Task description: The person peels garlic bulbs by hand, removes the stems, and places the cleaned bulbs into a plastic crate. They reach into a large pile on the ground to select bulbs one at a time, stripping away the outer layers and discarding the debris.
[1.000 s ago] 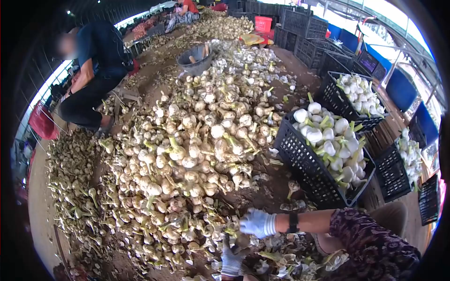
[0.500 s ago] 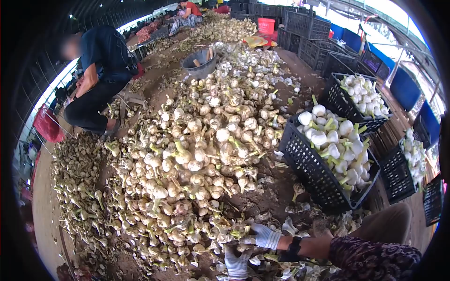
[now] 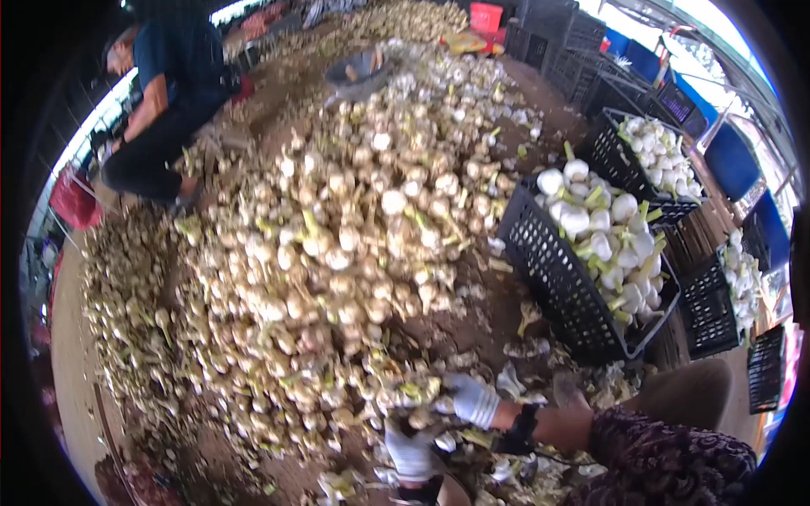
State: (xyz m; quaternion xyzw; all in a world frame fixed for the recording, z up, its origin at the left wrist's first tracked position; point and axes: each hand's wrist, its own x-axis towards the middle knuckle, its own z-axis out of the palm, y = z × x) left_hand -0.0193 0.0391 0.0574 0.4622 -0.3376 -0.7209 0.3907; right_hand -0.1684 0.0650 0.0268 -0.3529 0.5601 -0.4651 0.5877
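Low in the view, my left hand (image 3: 410,456), in a white glove, reaches in from the bottom edge at the near side of the garlic heap (image 3: 312,295). Its fingers are curled and smeared by motion; what they close on is not clear. Just above and to the right, my right hand (image 3: 474,401), gloved with a dark band at the wrist, is closed with its fingertips close to the left hand. A brownish shape shows between the hands, too blurred to name. Soil-stained garlic bulbs with stems lie right beside both hands.
A black crate (image 3: 561,282) of white trimmed garlic stands at right, with another full crate (image 3: 658,160) behind. Peeled skins (image 3: 506,468) litter the ground by my knee (image 3: 692,396). A dark basin (image 3: 354,72) sits beyond the heap. Another person (image 3: 173,93) bends over at the left.
The view has shifted and blurred slightly, so the heap and crates sit a little differently. My left hand has moved a little left in the view, and more of its wrist shows. Both hands stay close together.
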